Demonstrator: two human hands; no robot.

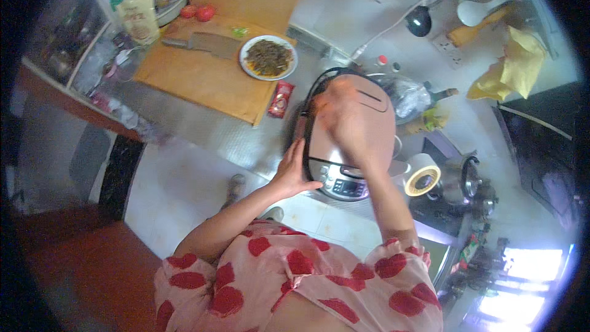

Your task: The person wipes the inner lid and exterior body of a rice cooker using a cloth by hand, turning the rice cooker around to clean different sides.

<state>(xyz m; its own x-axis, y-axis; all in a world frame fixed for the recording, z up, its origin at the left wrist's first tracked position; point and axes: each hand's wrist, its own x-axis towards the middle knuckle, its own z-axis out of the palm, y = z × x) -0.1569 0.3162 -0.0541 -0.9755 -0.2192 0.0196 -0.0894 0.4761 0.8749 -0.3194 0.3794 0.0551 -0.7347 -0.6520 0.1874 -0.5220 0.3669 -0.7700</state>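
A pink rice cooker (375, 140) with a silver front panel and a small display stands on the metal counter before me, its lid down. My left hand (294, 173) lies against the cooker's left side, the thumb apart from the fingers and reaching to the front panel's edge. Over the lid is my right hand (341, 115), blurred, with the wrist above the front panel. Whether the right hand's fingers hold anything is lost in the blur.
Left of the cooker lies a wooden cutting board (203, 74) with a cleaver (214, 45) and a plate of chopped food (269, 58). A red packet (281, 99) lies between board and cooker. A roll of tape (421, 175) and a lidded pot (456, 186) are at right.
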